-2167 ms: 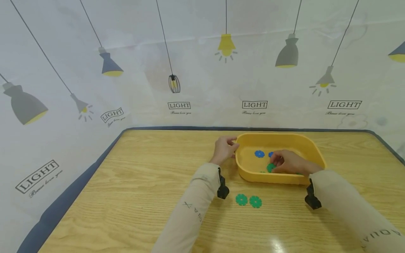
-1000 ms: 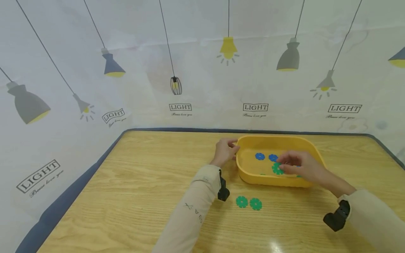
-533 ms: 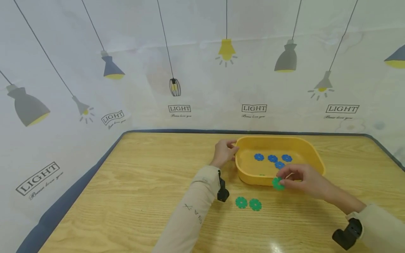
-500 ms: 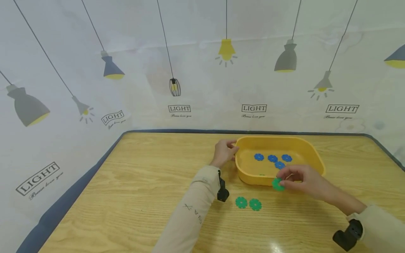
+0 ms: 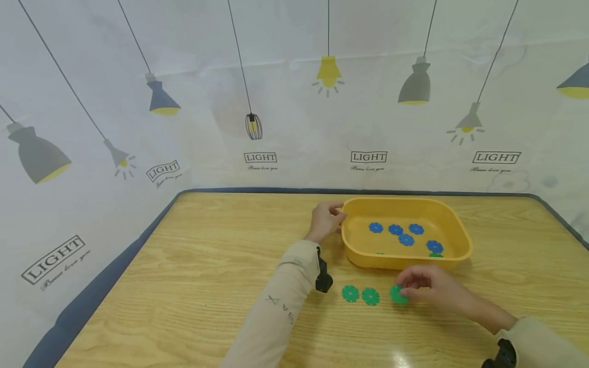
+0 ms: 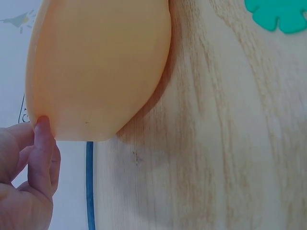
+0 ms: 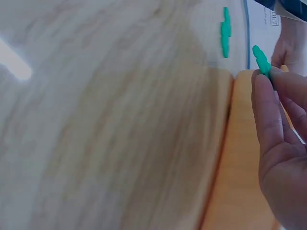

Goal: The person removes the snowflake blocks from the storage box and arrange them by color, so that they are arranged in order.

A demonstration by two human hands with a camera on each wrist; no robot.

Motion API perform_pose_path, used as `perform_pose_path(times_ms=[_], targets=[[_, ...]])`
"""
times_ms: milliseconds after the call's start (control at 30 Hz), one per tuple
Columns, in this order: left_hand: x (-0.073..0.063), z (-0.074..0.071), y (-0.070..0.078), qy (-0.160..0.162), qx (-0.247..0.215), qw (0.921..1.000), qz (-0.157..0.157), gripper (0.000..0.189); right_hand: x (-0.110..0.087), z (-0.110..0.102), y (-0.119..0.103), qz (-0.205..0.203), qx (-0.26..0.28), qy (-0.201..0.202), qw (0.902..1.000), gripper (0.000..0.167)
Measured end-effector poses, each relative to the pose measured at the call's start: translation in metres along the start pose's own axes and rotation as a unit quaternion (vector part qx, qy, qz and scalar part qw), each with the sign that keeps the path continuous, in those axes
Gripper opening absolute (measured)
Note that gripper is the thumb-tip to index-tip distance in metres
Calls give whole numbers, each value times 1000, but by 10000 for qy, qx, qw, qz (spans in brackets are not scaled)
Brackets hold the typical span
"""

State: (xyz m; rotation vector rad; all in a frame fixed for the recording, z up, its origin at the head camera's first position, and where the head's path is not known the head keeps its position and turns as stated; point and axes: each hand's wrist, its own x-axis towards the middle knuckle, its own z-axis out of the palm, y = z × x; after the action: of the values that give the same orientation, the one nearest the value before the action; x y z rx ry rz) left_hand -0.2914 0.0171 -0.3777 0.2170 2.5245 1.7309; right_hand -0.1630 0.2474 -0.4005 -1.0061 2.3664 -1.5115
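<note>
My left hand (image 5: pixel 325 222) grips the rim of a yellow plastic basin (image 5: pixel 391 261) at its left end; the left wrist view shows the fingertips (image 6: pixel 43 125) pinching that edge. Between thumb and fingers, my right hand (image 5: pixel 434 290) pinches a green snowflake-shaped disc (image 5: pixel 398 295) in front of the basin, close over the table. The right wrist view shows this disc (image 7: pixel 261 61) nearly edge-on. To its left, two more green discs, one at the far left (image 5: pixel 350 293) and one beside it (image 5: pixel 370 296), lie flat side by side.
Inside the basin lie several blue snowflake discs (image 5: pixel 406 239). A green disc (image 5: pixel 435 255) shows partly behind the front wall. The wooden table (image 5: pixel 207 286) ends at a dark edge against a lamp-printed backdrop (image 5: pixel 294 92).
My right hand has lifted a green disc out of the basin, over its front wall, and brought it toward the two green discs on the table. My left hand has stayed at the rim.
</note>
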Motion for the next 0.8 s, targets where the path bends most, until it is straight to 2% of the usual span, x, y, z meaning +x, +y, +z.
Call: perform_pose_path(times_ms=[167, 433, 533, 567, 667, 767, 800], targets=[[0, 0, 1, 29, 21, 10000, -31, 33, 1, 5, 9, 166, -221, 8, 9996, 11], [0, 0, 2, 6, 12, 10000, -27, 33, 7, 6, 11, 813, -753, -56, 9938, 14], [0, 0, 1, -17, -20, 10000, 0, 33, 9, 7, 14, 756, -833, -43, 9936, 14], [0, 0, 1, -22, -24, 10000, 6, 33, 9, 7, 15, 590, -820, -41, 9949, 12], [0, 0, 1, -22, -26, 10000, 10, 33, 10, 7, 16, 466, -824, -53, 9955, 12], [0, 0, 0, -11, -34, 10000, -5, 34, 11, 7, 17, 552, -917, -108, 9942, 13], [0, 0, 0, -6, -29, 10000, -9, 34, 11, 7, 16, 746, -961, -137, 9925, 14]])
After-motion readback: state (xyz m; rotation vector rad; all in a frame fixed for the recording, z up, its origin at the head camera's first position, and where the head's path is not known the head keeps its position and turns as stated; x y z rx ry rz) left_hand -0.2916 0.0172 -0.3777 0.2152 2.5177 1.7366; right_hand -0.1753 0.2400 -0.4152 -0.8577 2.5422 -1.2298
